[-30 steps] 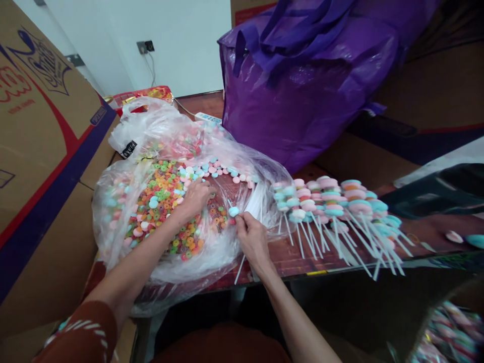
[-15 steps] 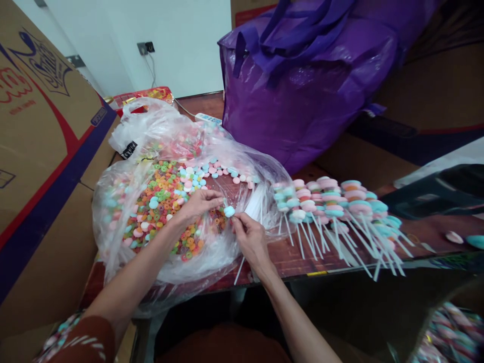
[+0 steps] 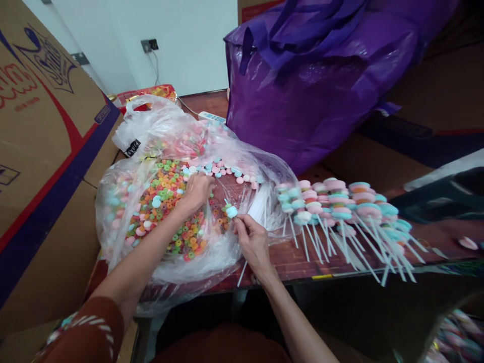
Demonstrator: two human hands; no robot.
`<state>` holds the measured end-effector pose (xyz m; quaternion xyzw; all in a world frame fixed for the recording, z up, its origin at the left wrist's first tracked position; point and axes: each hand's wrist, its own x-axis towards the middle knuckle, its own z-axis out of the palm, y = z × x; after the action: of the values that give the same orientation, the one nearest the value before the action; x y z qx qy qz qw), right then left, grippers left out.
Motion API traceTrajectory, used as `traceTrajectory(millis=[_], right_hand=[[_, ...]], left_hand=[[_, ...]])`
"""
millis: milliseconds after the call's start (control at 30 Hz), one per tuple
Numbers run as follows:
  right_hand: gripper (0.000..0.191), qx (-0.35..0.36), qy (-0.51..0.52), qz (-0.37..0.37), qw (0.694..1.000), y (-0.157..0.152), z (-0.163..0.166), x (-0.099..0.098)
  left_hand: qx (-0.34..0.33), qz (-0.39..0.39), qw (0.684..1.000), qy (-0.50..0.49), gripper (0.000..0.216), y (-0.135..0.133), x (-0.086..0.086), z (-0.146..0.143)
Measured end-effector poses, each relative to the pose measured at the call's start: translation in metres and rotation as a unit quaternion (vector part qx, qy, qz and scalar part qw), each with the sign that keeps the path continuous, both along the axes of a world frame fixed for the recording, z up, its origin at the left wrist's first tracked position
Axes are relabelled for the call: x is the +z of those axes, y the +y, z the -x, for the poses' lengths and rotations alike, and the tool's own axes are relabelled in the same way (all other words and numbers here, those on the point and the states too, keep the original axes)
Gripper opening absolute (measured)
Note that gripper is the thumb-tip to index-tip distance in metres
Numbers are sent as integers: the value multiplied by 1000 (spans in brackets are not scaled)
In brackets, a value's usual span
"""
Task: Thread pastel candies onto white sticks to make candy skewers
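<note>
My right hand point(image 3: 252, 241) pinches a white lollipop stick point(image 3: 242, 274), which slants down below it. At the stick's top a light-blue candy point(image 3: 232, 212) is threaded, with a green candy ring point(image 3: 226, 206) above it. My left hand point(image 3: 199, 190) is over the pile, its fingers curled down beside the pink, blue and white candies point(image 3: 217, 165); the fingertips are hidden. Multicoloured candy rings point(image 3: 166, 201) lie on an opened clear plastic bag point(image 3: 181, 275) under my left forearm. White sticks point(image 3: 260, 201) lie bunched to the right of the bare patch.
Finished candy skewers point(image 3: 340, 201) lie stacked at the right of the table point(image 3: 291, 257), sticks toward me. Behind stands a purple bag point(image 3: 302, 101). A cardboard box point(image 3: 56, 126) rises at the left. A power strip point(image 3: 212, 117) lies at the back.
My left hand has moved away from the stick, back and to the left, to the candy pile. A green ring now shows above the blue candy. The right hand has stayed about in place.
</note>
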<state>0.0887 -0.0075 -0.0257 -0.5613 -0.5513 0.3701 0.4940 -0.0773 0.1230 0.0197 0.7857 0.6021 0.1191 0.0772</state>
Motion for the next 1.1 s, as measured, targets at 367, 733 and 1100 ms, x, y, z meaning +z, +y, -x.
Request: traceTrajectory(millis=[367,733,1100], right_hand=[[27,-35,16,-1,999,1,-1,-4],[34,-36,-3,0,999,1,0,-1],[31,-39,-53,-6,998,2,-1,-2]], left_hand=[[-20,135,938,-319,19,-6,-7,-11],[-14,268,767,-583,32,-40,-11,-6],[-87,37,926,-365,18,-47,-23,-11]])
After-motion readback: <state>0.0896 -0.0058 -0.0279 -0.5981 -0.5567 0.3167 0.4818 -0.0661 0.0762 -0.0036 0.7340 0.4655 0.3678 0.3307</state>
